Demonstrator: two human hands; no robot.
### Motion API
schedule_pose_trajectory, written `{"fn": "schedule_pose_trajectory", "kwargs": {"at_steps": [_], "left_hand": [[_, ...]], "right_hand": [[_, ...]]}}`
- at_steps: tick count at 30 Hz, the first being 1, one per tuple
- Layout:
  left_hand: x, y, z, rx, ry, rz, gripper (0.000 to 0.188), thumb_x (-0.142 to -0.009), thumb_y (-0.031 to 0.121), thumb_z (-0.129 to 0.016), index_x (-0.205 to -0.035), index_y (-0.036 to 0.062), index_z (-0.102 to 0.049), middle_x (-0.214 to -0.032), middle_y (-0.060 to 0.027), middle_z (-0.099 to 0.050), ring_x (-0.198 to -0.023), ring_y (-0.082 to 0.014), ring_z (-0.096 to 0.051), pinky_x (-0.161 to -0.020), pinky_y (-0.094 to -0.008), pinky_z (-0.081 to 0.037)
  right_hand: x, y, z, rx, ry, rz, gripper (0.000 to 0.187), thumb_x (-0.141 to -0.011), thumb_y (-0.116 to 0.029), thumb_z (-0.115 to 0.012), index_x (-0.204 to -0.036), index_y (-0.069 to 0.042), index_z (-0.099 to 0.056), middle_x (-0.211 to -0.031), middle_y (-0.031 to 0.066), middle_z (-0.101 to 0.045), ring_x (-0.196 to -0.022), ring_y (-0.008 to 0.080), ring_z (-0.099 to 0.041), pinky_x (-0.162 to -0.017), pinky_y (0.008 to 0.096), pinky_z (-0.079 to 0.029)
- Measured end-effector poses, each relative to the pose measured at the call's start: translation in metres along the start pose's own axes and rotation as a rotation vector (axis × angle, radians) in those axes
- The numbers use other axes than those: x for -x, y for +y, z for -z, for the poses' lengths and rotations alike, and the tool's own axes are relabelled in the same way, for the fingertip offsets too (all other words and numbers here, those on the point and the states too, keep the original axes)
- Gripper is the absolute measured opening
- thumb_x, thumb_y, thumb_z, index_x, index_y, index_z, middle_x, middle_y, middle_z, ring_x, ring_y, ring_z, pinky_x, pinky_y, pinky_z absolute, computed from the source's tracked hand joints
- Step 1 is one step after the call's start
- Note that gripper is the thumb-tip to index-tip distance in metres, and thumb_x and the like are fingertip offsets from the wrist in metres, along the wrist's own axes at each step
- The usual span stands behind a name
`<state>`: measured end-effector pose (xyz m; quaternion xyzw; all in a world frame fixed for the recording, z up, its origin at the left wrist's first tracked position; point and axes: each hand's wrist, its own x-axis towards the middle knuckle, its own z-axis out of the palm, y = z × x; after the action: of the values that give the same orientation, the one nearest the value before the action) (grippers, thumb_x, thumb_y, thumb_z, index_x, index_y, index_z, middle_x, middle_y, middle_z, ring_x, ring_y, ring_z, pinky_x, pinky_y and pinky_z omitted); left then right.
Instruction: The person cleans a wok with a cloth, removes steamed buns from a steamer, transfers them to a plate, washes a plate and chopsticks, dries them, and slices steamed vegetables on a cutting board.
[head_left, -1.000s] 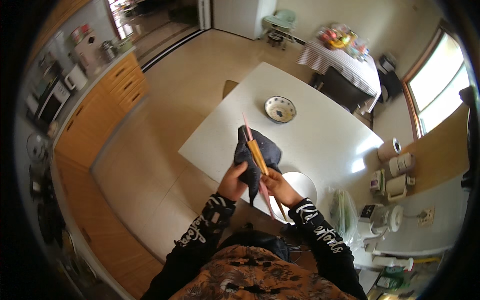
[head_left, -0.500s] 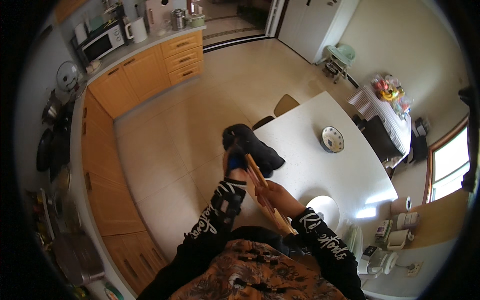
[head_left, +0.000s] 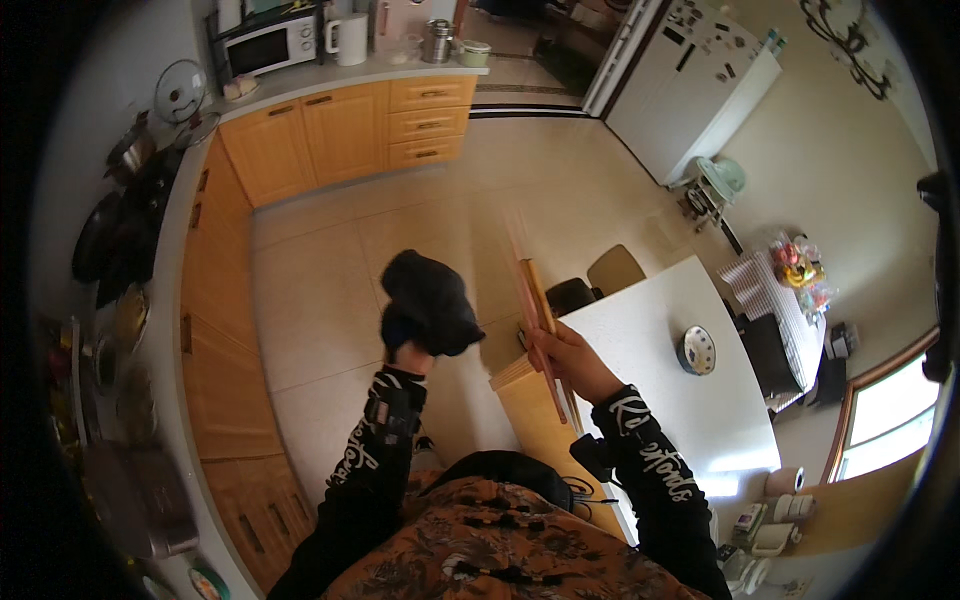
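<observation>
There is one left hand (head_left: 411, 360), one right hand (head_left: 568, 358), one dark cloth (head_left: 432, 300) and at least two slender sticks (head_left: 538, 292), too blurred for an exact count. Also one patterned bowl (head_left: 697, 350), one microwave (head_left: 270, 48), one white kettle (head_left: 351, 40), one refrigerator (head_left: 672, 95), one high chair (head_left: 724, 178), one window (head_left: 888, 412) and three stacked drawers (head_left: 428, 125).

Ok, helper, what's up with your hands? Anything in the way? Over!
Left hand holding crumpled dark-grey cloth, grip hidden. Right hand gripping long, thin pink and light-brown sticks. Cloth and sticks apart, nothing seen blocking the gap.
</observation>
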<state>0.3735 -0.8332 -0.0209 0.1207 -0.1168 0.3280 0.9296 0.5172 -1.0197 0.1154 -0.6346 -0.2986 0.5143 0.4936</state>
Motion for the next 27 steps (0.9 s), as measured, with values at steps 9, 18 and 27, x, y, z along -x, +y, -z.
{"fn": "schedule_pose_trajectory", "kwargs": {"at_steps": [9,18,27], "left_hand": [[-0.006,0.036,0.028,-0.498,0.368,-0.278,0.033,-0.097,0.024,-0.042,-0.121,0.0034,-0.05,-0.112,-0.0081,-0.056,-0.102,-0.0184,-0.054,-0.09,-0.0296,-0.046],[-0.027,0.13,0.045,-0.174,0.475,-0.524,0.031,-0.094,0.018,-0.046,-0.121,0.0036,-0.051,-0.109,-0.01,-0.059,-0.099,-0.0217,-0.057,-0.092,-0.0328,-0.046],[-0.12,0.202,0.035,-0.108,0.61,-0.595,0.031,-0.093,0.024,-0.047,-0.115,0.0049,-0.055,-0.106,-0.011,-0.06,-0.096,-0.0255,-0.057,-0.087,-0.0397,-0.047]], "right_hand": [[-0.098,-0.01,-0.111,0.224,-0.263,-0.175,0.026,-0.096,-0.031,-0.044,-0.086,-0.008,-0.048,-0.068,0.0005,-0.049,-0.056,0.008,-0.04,-0.051,0.0224,-0.034],[-0.149,-0.041,-0.111,0.54,-0.303,0.221,0.023,-0.096,-0.024,-0.045,-0.095,-0.003,-0.056,-0.078,0.0046,-0.057,-0.06,0.0127,-0.05,-0.053,0.0246,-0.042],[-0.335,-0.182,-0.065,0.18,0.123,0.812,0.011,-0.092,-0.007,-0.049,-0.087,0.001,-0.055,-0.088,0.0064,-0.049,-0.082,0.0155,-0.053,-0.08,0.0271,-0.048]]}}
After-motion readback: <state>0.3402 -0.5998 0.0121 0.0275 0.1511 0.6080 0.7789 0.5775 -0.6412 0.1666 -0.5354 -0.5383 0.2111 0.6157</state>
